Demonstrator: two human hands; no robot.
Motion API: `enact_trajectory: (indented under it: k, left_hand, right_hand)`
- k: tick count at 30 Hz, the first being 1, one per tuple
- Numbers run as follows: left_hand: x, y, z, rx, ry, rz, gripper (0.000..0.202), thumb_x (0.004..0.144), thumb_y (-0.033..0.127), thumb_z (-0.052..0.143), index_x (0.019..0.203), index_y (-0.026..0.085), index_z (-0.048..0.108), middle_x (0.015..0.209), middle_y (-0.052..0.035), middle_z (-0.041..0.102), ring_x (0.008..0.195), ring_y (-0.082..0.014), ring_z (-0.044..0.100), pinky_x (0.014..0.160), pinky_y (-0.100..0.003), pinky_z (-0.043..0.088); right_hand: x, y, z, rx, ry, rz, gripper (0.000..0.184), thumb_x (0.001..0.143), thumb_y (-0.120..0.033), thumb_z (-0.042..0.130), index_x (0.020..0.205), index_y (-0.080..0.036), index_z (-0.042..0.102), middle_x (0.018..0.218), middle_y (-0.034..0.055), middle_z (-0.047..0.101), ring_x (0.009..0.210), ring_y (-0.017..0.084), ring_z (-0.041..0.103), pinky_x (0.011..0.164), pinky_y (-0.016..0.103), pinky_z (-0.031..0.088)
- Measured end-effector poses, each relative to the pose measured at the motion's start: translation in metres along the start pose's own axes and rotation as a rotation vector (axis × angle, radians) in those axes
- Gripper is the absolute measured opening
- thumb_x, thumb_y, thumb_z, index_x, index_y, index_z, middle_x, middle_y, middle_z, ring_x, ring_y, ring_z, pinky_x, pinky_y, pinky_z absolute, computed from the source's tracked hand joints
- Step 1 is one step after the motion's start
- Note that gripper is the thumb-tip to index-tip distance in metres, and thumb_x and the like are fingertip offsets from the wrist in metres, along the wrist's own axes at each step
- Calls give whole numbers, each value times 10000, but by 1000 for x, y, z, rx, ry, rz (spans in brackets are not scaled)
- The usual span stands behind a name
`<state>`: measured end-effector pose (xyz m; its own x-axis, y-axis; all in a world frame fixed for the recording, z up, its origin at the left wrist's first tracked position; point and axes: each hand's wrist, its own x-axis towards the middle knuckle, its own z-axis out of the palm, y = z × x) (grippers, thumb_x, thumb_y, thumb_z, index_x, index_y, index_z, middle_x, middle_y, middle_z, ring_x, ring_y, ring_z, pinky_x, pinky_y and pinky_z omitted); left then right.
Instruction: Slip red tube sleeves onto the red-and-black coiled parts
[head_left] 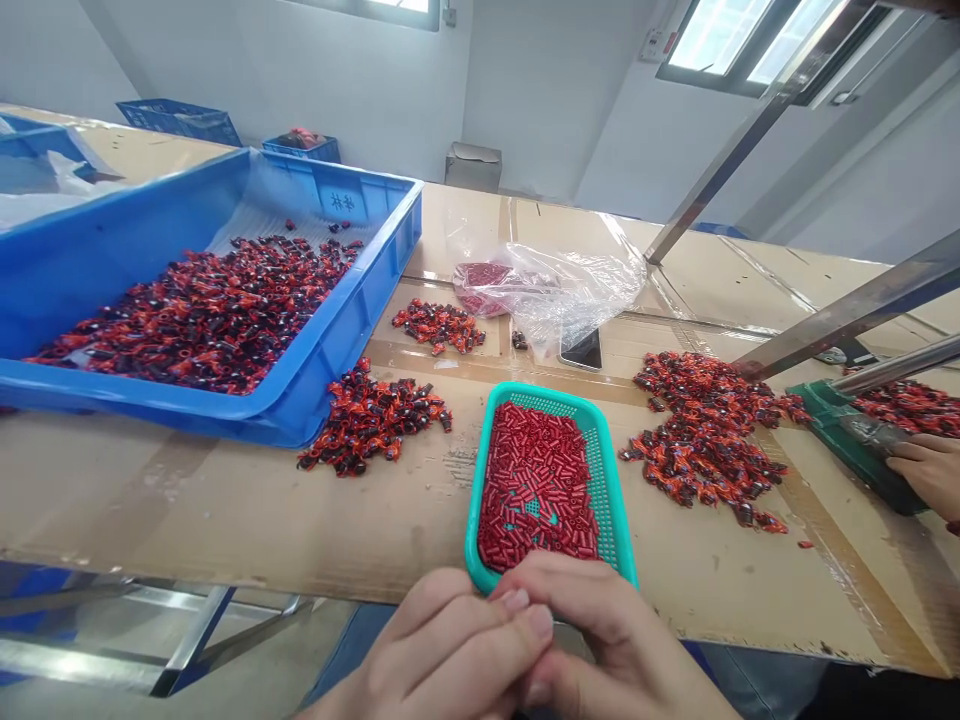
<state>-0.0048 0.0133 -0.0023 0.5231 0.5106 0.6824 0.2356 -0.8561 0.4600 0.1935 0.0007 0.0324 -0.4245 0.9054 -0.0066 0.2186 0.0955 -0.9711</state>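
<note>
Risk: green tray [611,500] sits at tabletop [225,510] edge, near rim overhanging, just beyond hands; nudge can tip red tubes [536,490] to floor. Left hand [442,650] and right hand [622,650] pressed together below edge, fingers curled, thumbs touching. Held part hidden; grip cannot be judged.

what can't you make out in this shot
Head view only:
- Whatever the left hand and right hand pinch: covered by the fingers.
- Near rim of the teal basket: behind the hands.
- Phone: partly under the plastic bag.
- Co-worker's hand: cut off by the right edge.
- Label on the blue crate: too small to read.
</note>
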Motion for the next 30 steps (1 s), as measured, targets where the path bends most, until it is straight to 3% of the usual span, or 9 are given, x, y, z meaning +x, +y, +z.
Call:
enact_trajectory:
  k: [3, 6, 8, 11, 14, 17, 20, 25, 30]
  left_hand:
    - [17, -21, 3, 72, -41, 38, 192, 1107, 136, 418, 1115, 172, 607, 1124, -74, 820, 1065, -150, 759, 938, -295, 556]
    - [30, -64, 4, 421, -47, -91, 91, 1082, 230, 508, 1053, 196, 587, 1133, -97, 789, 1073, -225, 711, 932, -378, 537]
    - [35, -96, 4, 574, -97, -180, 68, 1030, 171, 566, 1040, 152, 631, 1034, -138, 773, 1000, -299, 691, 855, -446, 525]
    - [39, -136, 7, 694, -207, -225, 65, 978, 138, 648, 917, 139, 670, 916, -87, 735, 977, -290, 686, 861, -459, 537]
    - [40, -153, 13, 730, -299, -217, 63, 974, 180, 697, 919, 149, 686, 946, -24, 713, 992, -226, 693, 918, -436, 560]
    - [38, -152, 19, 729, -317, -210, 29, 964, 175, 710, 975, 152, 696, 984, -25, 709, 1018, -232, 687, 950, -462, 555]
    - [33, -143, 23, 682, -290, -196, 89, 955, 86, 655, 1001, 151, 696, 989, -50, 721, 1020, -267, 675, 964, -510, 516]
    - [25, -124, 21, 498, -187, -139, 250, 1013, 50, 473, 971, 178, 684, 994, -95, 737, 897, -250, 669, 901, -469, 512]
    - [15, -99, 5, 242, 41, -164, 97, 1014, 127, 589, 1067, 207, 607, 1008, -56, 705, 944, -198, 714, 844, -323, 600]
  right_hand:
    - [-4, 23, -15, -153, 190, -17, 404, 1000, -606, 611, 1010, -235, 772, 916, 43, 758, 849, 190, 723, 752, 270, 588]
    - [-12, 60, -53, -645, 528, 11, 459, 1010, -634, 562, 1190, -254, 746, 981, 65, 766, 858, 221, 733, 768, 335, 598]
    - [-19, 88, -85, -917, 707, 22, 592, 989, -726, 494, 1168, -226, 757, 987, 115, 757, 868, 283, 716, 791, 438, 585]
    - [-28, 120, -121, -1043, 797, 43, 685, 960, -792, 437, 1029, -210, 791, 904, 161, 721, 880, 359, 675, 815, 550, 536]
    - [-30, 130, -130, -1122, 820, 33, 648, 968, -762, 457, 988, -207, 791, 856, 160, 691, 853, 359, 651, 789, 549, 521]
    - [-27, 115, -112, -1176, 858, -40, 566, 1023, -637, 481, 1145, -151, 744, 1019, 202, 690, 981, 372, 641, 859, 567, 511]
    - [-19, 86, -77, -1169, 753, -166, 349, 1066, -460, 520, 1195, -197, 711, 1112, 151, 706, 1063, 304, 651, 925, 483, 532]
    - [3, 61, -32, -1132, 198, -116, 172, 1010, -208, 638, 1166, -209, 709, 1039, 73, 769, 939, 246, 708, 801, 382, 585]
    - [12, 75, -28, -1185, 145, -52, 180, 969, -79, 599, 857, -201, 670, 851, 48, 735, 781, 216, 694, 697, 333, 543]
